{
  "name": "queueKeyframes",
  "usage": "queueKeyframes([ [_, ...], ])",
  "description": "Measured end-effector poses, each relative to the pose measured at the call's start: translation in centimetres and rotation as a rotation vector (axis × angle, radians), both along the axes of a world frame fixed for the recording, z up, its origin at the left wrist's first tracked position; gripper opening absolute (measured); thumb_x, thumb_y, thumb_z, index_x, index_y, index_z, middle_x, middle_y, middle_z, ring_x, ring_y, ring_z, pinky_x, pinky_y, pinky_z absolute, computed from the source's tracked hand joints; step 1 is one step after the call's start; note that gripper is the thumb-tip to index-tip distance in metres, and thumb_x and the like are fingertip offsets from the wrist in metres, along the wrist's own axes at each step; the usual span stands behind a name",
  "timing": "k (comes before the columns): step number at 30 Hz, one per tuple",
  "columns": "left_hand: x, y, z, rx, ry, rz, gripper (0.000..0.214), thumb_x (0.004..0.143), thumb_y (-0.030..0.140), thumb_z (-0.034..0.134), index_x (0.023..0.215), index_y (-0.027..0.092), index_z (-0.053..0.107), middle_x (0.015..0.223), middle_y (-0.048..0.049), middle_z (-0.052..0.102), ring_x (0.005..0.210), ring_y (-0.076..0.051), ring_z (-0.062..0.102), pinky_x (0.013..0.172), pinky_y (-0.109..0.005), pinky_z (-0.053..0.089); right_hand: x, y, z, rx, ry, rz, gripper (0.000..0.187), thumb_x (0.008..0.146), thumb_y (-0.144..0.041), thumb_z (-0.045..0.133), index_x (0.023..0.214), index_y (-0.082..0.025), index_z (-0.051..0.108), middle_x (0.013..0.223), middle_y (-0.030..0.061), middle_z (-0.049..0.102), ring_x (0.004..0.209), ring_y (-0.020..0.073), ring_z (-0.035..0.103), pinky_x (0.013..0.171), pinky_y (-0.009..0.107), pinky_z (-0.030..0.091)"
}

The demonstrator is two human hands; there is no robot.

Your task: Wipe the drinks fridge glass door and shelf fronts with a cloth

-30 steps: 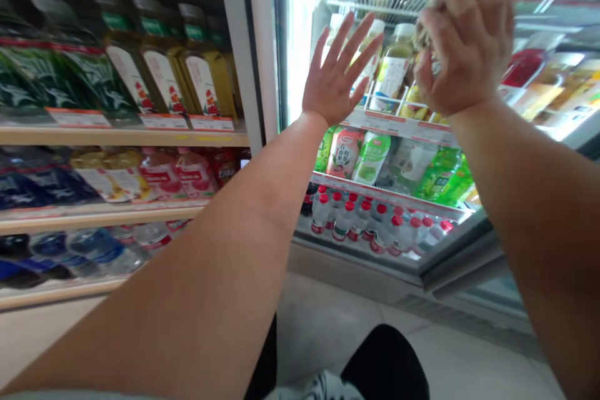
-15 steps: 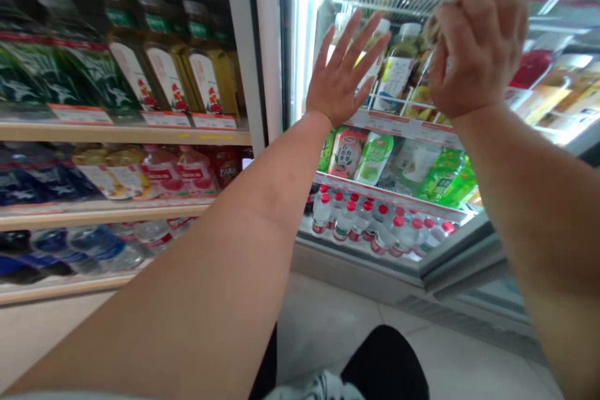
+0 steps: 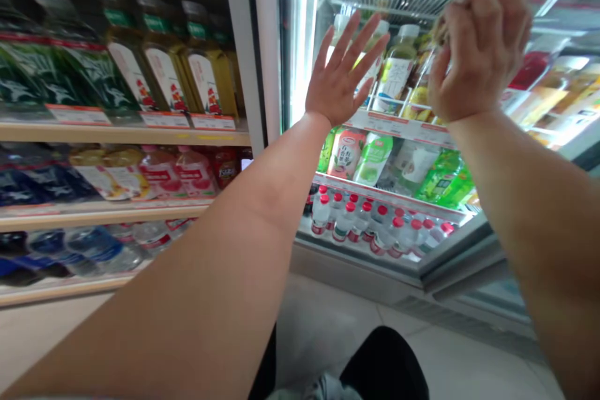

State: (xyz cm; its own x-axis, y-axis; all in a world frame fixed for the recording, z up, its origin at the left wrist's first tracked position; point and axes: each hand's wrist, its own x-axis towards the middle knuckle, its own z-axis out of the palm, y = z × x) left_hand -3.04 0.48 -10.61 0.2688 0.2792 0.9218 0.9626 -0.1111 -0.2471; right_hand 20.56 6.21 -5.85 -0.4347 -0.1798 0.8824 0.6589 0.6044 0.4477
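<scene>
My left hand (image 3: 338, 78) is spread flat, palm away from me, seemingly against the glass front of a lit drinks cooler (image 3: 394, 128). Nothing is in it. Higher up and to the right, my right hand (image 3: 482, 50) is closed around a crumpled, brownish cloth (image 3: 440, 31), mostly hidden by the fingers; a pale corner sticks out above the knuckles. Behind the glass, between the hands, stands a bottle with a white cap and pale label (image 3: 396, 72). Whether the cloth touches the glass is hard to make out.
Left of the cooler's frame (image 3: 260, 44), open shelves (image 3: 140, 132) hold bottles of oil-coloured drink (image 3: 206, 69) and others. Small red-capped water bottles (image 3: 344, 222) fill the cooler's bottom. A grey door frame (image 3: 469, 256) is at lower right, above the tiled floor (image 3: 323, 319).
My right hand has shifted slightly up and to the right with the cloth in it. The left hand stays in place.
</scene>
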Motion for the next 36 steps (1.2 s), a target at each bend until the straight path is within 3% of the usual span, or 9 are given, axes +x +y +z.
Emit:
queueKeyframes([
  [4, 0.0, 0.2, 0.0, 0.000, -0.012, -0.021, 0.065, 0.096, 0.027, 0.035, 0.161, 0.031, 0.032, 0.165, 0.0121, 0.012, 0.152, -0.015, -0.011, 0.128, -0.042, -0.010, -0.2, 0.2, -0.2, 0.055, -0.289, -0.032, 0.054, 0.102, -0.038, 0.032, 0.154, -0.031, 0.041, 0.156, 0.0028, 0.048, 0.142, 0.0338, 0.043, 0.109, 0.061, 0.039],
  [10, 0.0, 0.1, 0.0, 0.007, -0.016, -0.056, 0.067, 0.095, 0.029, 0.039, 0.161, 0.036, 0.029, 0.164, 0.0166, 0.011, 0.151, -0.014, -0.014, 0.128, -0.040, -0.011, -0.2, 0.2, -0.4, 0.036, 0.022, -0.002, 0.052, 0.101, -0.038, 0.035, 0.151, -0.028, 0.048, 0.152, 0.0085, 0.051, 0.141, 0.0357, 0.045, 0.111, 0.060, 0.037],
  [15, 0.1, -0.2, 0.0, 0.006, 0.002, 0.011, 0.064, 0.097, 0.029, 0.036, 0.161, 0.030, 0.032, 0.165, 0.0111, 0.013, 0.150, -0.011, -0.016, 0.128, -0.038, -0.012, -0.3, 0.1, -0.6, 0.027, -0.247, 0.006, 0.053, 0.101, -0.037, 0.037, 0.153, -0.030, 0.045, 0.154, 0.0049, 0.049, 0.141, 0.0363, 0.044, 0.109, 0.062, 0.038],
  [18, 0.0, -0.2, -0.1, 0.002, -0.004, -0.034, 0.065, 0.097, 0.030, 0.036, 0.162, 0.033, 0.029, 0.164, 0.0154, 0.006, 0.150, -0.013, -0.016, 0.129, -0.040, -0.009, -0.2, 0.1, -0.7, 0.005, -0.172, 0.049, 0.053, 0.101, -0.039, 0.036, 0.152, -0.029, 0.046, 0.153, 0.0065, 0.050, 0.141, 0.0379, 0.044, 0.111, 0.066, 0.033],
  [22, 0.0, -0.1, -0.1, -0.008, -0.031, -0.063, 0.069, 0.094, 0.028, 0.039, 0.162, 0.037, 0.026, 0.163, 0.0185, 0.006, 0.150, -0.013, -0.016, 0.129, -0.040, -0.011, -0.1, 0.0, -0.8, -0.002, 0.056, -0.004, 0.053, 0.100, -0.039, 0.034, 0.151, -0.030, 0.048, 0.152, 0.0061, 0.051, 0.142, 0.0382, 0.044, 0.111, 0.065, 0.035],
  [25, 0.0, 0.0, -0.1, -0.003, -0.024, -0.056, 0.067, 0.096, 0.030, 0.038, 0.162, 0.038, 0.025, 0.164, 0.0183, 0.009, 0.151, -0.012, -0.015, 0.128, -0.039, -0.011, -0.1, 0.1, -0.9, 0.031, -0.121, -0.015, 0.055, 0.099, -0.038, 0.036, 0.153, -0.032, 0.045, 0.154, 0.0031, 0.049, 0.141, 0.0357, 0.045, 0.110, 0.062, 0.039],
  [28, -0.1, 0.1, -0.1, 0.005, 0.001, -0.012, 0.065, 0.098, 0.030, 0.036, 0.162, 0.034, 0.028, 0.166, 0.0131, 0.012, 0.152, -0.014, -0.013, 0.128, -0.040, -0.010, -0.3, 0.2, -1.0, 0.064, -0.237, -0.006, 0.055, 0.099, -0.036, 0.038, 0.154, -0.031, 0.043, 0.158, 0.0013, 0.044, 0.142, 0.0357, 0.045, 0.110, 0.062, 0.040],
  [33, -0.4, 0.5, -0.2, 0.103, 0.099, 0.079, 0.063, 0.099, 0.027, 0.038, 0.162, 0.025, 0.031, 0.167, -0.0025, 0.024, 0.154, -0.018, -0.009, 0.128, -0.044, -0.009, -0.3, 0.2, -1.1, 0.011, 0.047, -0.017, 0.053, 0.101, -0.035, 0.035, 0.152, -0.027, 0.047, 0.161, 0.0043, 0.039, 0.147, 0.0359, 0.038, 0.115, 0.063, 0.036],
  [36, -0.3, 0.5, -0.3, 0.122, 0.117, 0.104, 0.063, 0.098, 0.026, 0.039, 0.161, 0.024, 0.031, 0.166, -0.0050, 0.026, 0.154, -0.019, -0.007, 0.127, -0.044, -0.008, -0.2, 0.0, -1.1, -0.013, -0.176, -0.044, 0.056, 0.100, -0.036, 0.034, 0.155, -0.032, 0.041, 0.163, -0.0028, 0.035, 0.149, 0.0327, 0.037, 0.117, 0.062, 0.034],
])
